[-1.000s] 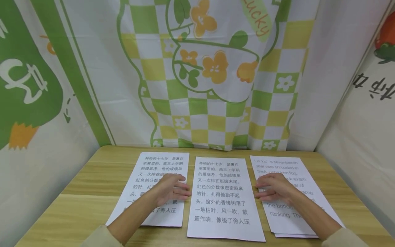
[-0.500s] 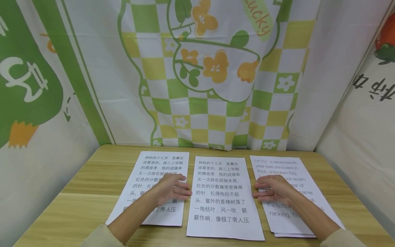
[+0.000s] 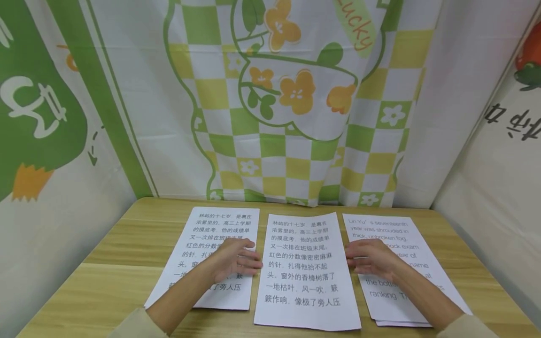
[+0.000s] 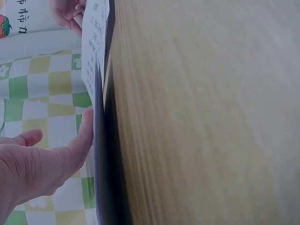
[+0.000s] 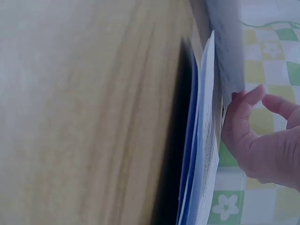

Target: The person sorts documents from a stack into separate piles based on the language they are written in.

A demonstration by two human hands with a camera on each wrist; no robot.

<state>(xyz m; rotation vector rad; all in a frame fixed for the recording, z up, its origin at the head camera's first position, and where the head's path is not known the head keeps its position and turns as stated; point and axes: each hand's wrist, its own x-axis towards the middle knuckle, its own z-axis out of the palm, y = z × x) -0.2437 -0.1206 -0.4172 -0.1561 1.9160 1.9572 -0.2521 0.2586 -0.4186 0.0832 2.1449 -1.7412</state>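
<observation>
Three printed paper sheets lie side by side on the wooden table (image 3: 101, 244). My left hand (image 3: 235, 259) is above the left sheet (image 3: 224, 298), its loosely bent fingers pointing at the left edge of the middle sheet (image 3: 302, 277); whether they touch it I cannot tell. At that sheet's right edge is my right hand (image 3: 372, 258), with its fingertips against the paper. In the right wrist view the middle sheet (image 5: 227, 47) stands slightly raised there, and the thumb is apart from it. The right hand partly hides the right sheet (image 3: 389, 300), which carries English text.
Under the right sheet more paper layers (image 5: 187, 183) show at the edge. A checkered curtain (image 3: 279, 155) hangs behind the table, with printed cloth walls (image 3: 498, 183) on both sides. Bare wood runs along the left and right of the table.
My right hand has shifted slightly left to the middle sheet's edge. That sheet has moved a little left and now bows slightly. My left hand has stayed almost still.
</observation>
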